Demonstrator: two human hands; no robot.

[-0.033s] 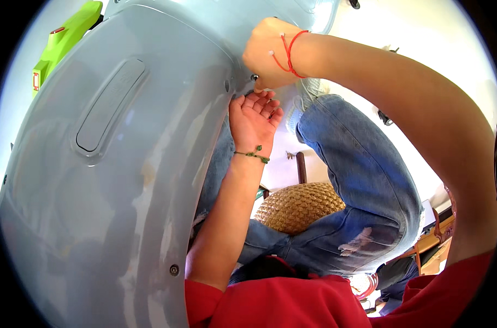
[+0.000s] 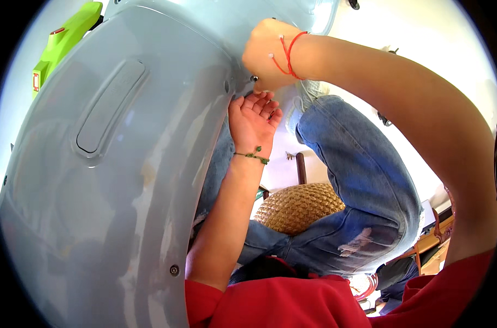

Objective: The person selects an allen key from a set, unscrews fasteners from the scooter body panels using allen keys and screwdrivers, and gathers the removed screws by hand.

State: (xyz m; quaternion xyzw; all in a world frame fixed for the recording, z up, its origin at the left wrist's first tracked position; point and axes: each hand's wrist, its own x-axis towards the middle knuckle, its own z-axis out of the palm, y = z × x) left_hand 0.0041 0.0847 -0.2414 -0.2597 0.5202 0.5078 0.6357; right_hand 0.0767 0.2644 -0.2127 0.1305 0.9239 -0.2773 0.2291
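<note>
A large glossy grey-blue moulded shell [image 2: 117, 197] fills the left side, its edge running beside my left arm. At that edge my right hand [image 2: 270, 54] is closed, back turned up, with a red cord bracelet at the wrist. What its fingers grip is hidden; a small shiny metal piece [image 2: 254, 78] shows beside them. Just below, my left hand [image 2: 253, 121] lies palm up, fingers loosely bent and partly apart, the palm bare. A tiny dark spot shows among its fingers, too small to name. A green-beaded bracelet [image 2: 252, 157] circles that wrist.
The shell has a recessed oblong panel [image 2: 111, 106] and a screw [image 2: 174, 269] near its edge. A lime-green part [image 2: 68, 41] stands beyond it. My jeans-clad leg [image 2: 358, 147] bends on the right, near a woven round seat [image 2: 300, 208]. Casters [image 2: 385, 118] show on the floor.
</note>
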